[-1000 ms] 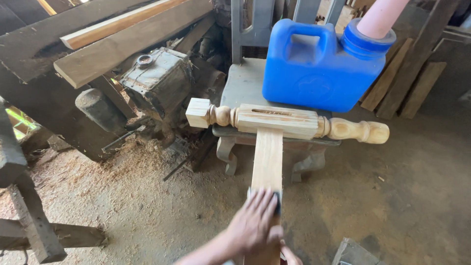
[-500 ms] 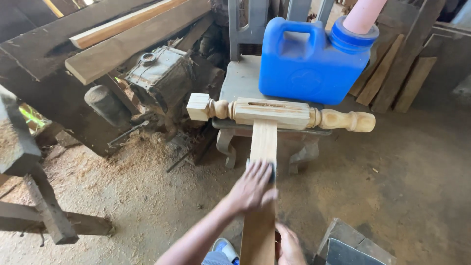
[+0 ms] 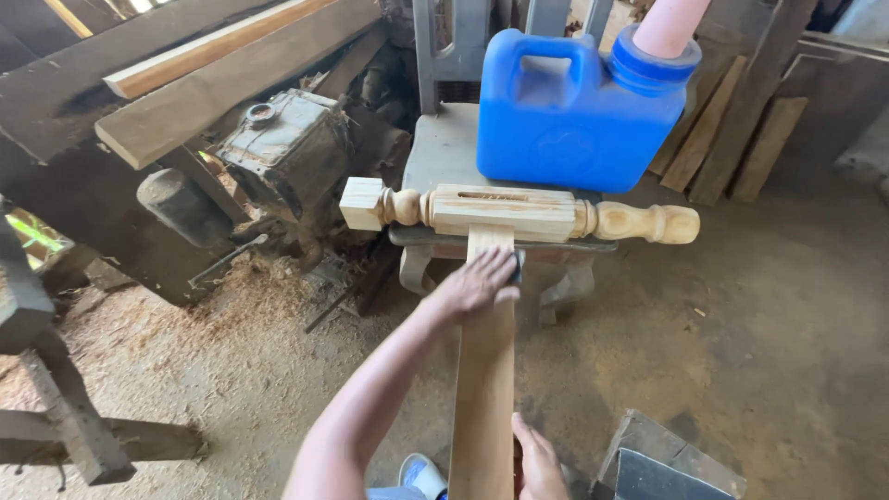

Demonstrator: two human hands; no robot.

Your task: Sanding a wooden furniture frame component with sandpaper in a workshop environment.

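Note:
A pale wooden board [image 3: 484, 370] runs from the bottom of the head view up to a turned wooden leg [image 3: 519, 212], which lies crosswise on a grey stool [image 3: 444, 148]. My left hand [image 3: 477, 282] presses flat on the board's far end, just below the leg, with a small dark pad [image 3: 517, 267] under its fingers. My right hand [image 3: 537, 461] grips the board's near end from the right side, close to the bottom edge of the frame.
A blue plastic jug [image 3: 569, 116] with a pink spout [image 3: 669, 26] stands on the stool behind the leg. An old engine [image 3: 282, 153] and dark timber beams [image 3: 204, 93] are at left. Sawdust covers the floor [image 3: 269, 306]. Planks lean at the right [image 3: 732, 139].
My left hand has slid along the board away from me, from the near part up to just below the turned leg. My right hand has come into clearer view at the board's near end.

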